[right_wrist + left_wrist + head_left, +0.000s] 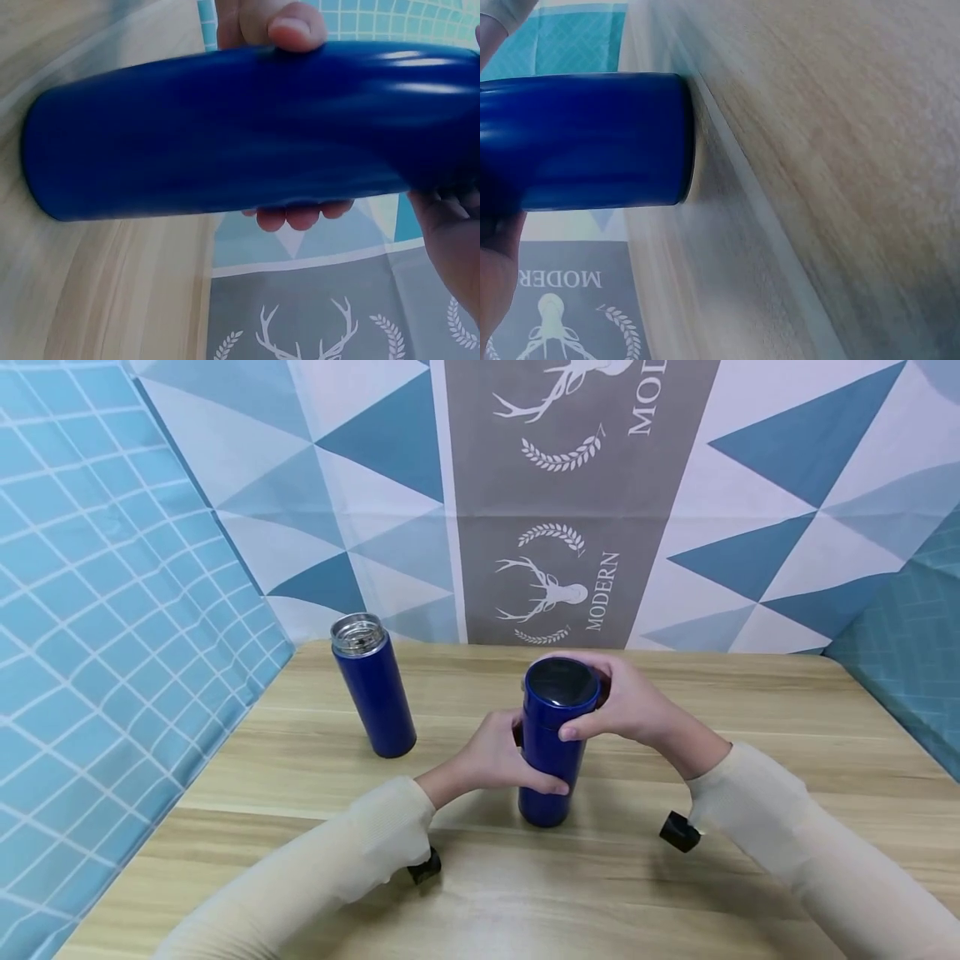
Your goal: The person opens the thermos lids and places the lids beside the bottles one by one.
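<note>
A blue thermos flask with a glossy black-topped lid stands near the middle of the wooden table. My left hand grips its body from the left, the thumb across the front; in the right wrist view the fingertips curl round the far side. My right hand holds the lid end from the right, with its thumb on the front. Farther left, apart from both hands, a second blue thermos flask stands without a lid, its steel rim showing.
The wooden table runs back to a patterned wall covering with deer prints. Blue tile-patterned sheeting borders the left side. Small black blocks sit by both sleeve cuffs.
</note>
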Available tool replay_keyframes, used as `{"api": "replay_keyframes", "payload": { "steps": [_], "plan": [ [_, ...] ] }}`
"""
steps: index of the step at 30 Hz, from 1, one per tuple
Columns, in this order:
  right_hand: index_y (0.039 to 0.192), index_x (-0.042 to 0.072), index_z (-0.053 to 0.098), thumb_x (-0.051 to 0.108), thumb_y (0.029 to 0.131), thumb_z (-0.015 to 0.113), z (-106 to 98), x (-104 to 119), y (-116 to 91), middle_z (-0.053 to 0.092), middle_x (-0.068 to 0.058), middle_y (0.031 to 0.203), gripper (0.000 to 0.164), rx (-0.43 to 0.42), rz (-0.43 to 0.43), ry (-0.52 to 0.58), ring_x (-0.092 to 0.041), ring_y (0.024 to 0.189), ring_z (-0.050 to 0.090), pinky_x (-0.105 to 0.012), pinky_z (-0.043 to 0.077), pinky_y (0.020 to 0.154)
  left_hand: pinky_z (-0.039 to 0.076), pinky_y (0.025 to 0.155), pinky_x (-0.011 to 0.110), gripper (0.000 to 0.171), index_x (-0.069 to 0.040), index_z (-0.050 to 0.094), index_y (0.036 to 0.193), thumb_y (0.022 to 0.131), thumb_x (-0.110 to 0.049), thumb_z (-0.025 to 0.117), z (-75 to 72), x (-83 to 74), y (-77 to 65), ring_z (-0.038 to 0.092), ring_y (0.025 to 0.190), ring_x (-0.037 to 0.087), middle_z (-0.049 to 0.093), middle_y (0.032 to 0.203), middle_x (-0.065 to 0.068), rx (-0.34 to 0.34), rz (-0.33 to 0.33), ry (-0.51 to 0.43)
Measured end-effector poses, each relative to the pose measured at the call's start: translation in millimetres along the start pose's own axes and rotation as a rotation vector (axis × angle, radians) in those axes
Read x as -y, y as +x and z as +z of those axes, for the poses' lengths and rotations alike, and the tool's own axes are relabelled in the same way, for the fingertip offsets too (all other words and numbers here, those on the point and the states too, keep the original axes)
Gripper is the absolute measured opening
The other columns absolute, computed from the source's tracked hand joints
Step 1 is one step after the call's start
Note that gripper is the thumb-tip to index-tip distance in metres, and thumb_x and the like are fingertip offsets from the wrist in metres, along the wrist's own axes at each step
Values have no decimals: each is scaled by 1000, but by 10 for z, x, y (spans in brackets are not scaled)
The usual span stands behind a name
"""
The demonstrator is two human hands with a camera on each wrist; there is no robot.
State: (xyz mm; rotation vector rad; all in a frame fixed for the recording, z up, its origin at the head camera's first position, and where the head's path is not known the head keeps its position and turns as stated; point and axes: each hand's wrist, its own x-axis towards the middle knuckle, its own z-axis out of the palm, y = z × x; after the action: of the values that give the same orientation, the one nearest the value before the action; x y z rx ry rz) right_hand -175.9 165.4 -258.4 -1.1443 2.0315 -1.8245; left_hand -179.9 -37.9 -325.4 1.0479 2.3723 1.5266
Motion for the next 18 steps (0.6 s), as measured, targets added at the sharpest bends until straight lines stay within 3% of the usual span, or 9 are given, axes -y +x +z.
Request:
{"api": "replay_keyframes", "payload": {
  "steps": [9, 14, 18],
  "plan": [
    [129, 2, 52, 4, 72, 82, -54, -25, 84, 66, -8, 122, 65, 105, -32, 10, -24, 112, 65, -35, 52, 98, 55, 84, 23, 57, -6, 63, 111, 61, -13, 89, -31, 24, 4, 68, 89, 5, 74, 102, 9, 29, -14, -43],
    [138, 2, 45, 1, 78, 76, -57, 15, 62, 59, -13, 135, 67, 144, -27, 2, -23, 124, 58, -34, 52, 100, 54, 89, 23, 57, -11, 62, 116, 66, -16, 87, -2, 0, -42, 67, 95, 5, 72, 109, 5, 27, -24, -56],
    [147, 6, 34, 2, 80, 74, -32, 80, 14, 50, -7, 145, 78, 133, -13, -26, -20, 133, 51, -32, 52, 99, 52, 91, 23, 61, -15, 60, 121, 66, -20, 87, 28, -25, -87, 65, 99, 5, 70, 114, 0, -6, -30, -43]
  ]
}}
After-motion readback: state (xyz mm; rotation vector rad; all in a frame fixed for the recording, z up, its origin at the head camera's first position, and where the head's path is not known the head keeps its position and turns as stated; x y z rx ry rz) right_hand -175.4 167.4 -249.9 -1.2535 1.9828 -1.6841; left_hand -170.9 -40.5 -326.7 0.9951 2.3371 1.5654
